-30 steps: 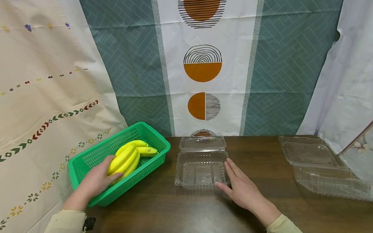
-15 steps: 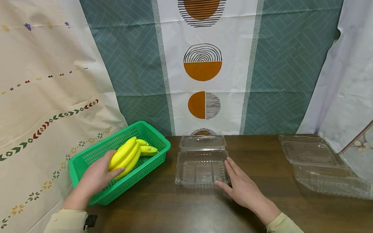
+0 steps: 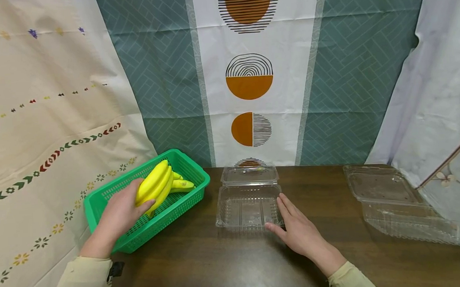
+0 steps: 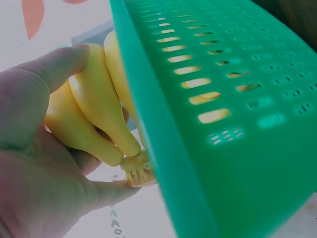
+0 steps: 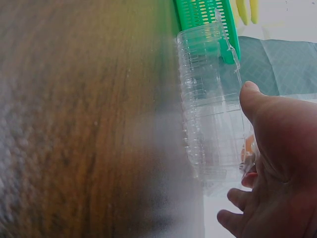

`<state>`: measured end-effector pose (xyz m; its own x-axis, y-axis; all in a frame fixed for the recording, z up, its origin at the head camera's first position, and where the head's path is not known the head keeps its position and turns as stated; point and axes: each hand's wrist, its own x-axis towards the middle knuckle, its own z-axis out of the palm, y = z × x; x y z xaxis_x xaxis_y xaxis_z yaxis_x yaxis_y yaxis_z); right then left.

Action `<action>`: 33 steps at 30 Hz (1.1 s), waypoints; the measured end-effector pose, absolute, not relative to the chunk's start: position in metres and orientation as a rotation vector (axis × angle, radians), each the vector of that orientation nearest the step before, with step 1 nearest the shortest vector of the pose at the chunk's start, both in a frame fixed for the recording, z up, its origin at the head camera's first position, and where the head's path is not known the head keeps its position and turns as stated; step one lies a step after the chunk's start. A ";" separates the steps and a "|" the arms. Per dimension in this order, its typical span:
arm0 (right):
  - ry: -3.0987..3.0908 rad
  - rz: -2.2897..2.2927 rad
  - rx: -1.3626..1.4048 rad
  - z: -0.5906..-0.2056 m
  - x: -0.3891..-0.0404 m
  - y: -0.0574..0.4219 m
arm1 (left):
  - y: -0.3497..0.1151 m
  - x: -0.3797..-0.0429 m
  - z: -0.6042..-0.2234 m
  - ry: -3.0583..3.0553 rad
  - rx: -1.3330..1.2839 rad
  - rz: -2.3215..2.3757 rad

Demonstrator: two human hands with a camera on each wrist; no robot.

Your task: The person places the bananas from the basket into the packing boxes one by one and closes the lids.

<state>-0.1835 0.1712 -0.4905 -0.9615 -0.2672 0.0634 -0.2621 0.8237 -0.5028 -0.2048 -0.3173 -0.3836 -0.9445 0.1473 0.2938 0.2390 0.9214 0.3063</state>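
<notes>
In the head view, a bunch of yellow bananas (image 3: 155, 183) is gripped by my left hand (image 3: 119, 208), thumb on the near side, over the green slotted basket (image 3: 179, 217). The left wrist view shows the bananas' joined stem end (image 4: 137, 168) beside the basket wall. More bananas (image 3: 183, 185) lie in the basket under the raised bunch. A clear plastic clamshell container (image 3: 250, 210) stands at the middle of the table with its lid tipped back. Its right side is touched by my right hand (image 3: 300, 231), fingers extended; the thumb (image 5: 252, 99) is at the rim.
Another clear clamshell container (image 3: 404, 216) lies at the right of the table, lid open, beside the white cloth. Patterned cloths (image 3: 170, 77) hang at the back and both sides. The brown wooden table (image 3: 218, 271) extends in front of the basket and containers.
The left hand has raised and tilted the banana bunch out of the basket's depth, uncovering more of the basket floor. The right hand and both containers have stayed in place.
</notes>
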 end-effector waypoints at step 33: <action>2.981 -0.817 -0.430 -0.492 -0.183 0.172 | -0.280 -0.208 -0.368 -2.729 -0.382 -0.522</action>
